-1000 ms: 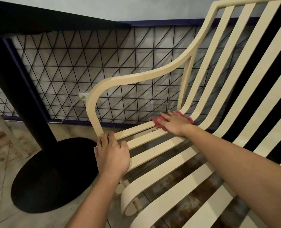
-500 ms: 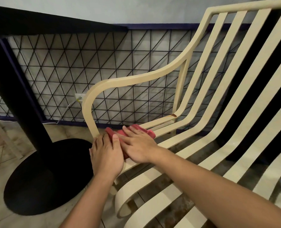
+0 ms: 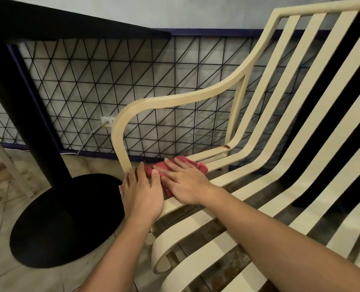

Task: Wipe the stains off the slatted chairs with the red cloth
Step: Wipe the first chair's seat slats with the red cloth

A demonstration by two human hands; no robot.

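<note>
- The red cloth (image 3: 192,164) is mostly buried under the right hand (image 3: 185,185); only its far edge and a bit by the thumb show.
- No way to tell if there's a stain under the cloth.
- The left hand (image 3: 142,193) covers where the armrest meets the seat.
- The chair (image 3: 175,99) runs off the right and bottom edges.
- The black table (image 3: 16,102) has its top chopped off at the left.
- The wall outlet (image 3: 107,121) is too tiny to read.
- The pale leg (image 3: 8,163) at the left edge is cut off, so no clue what it belongs to.
</note>
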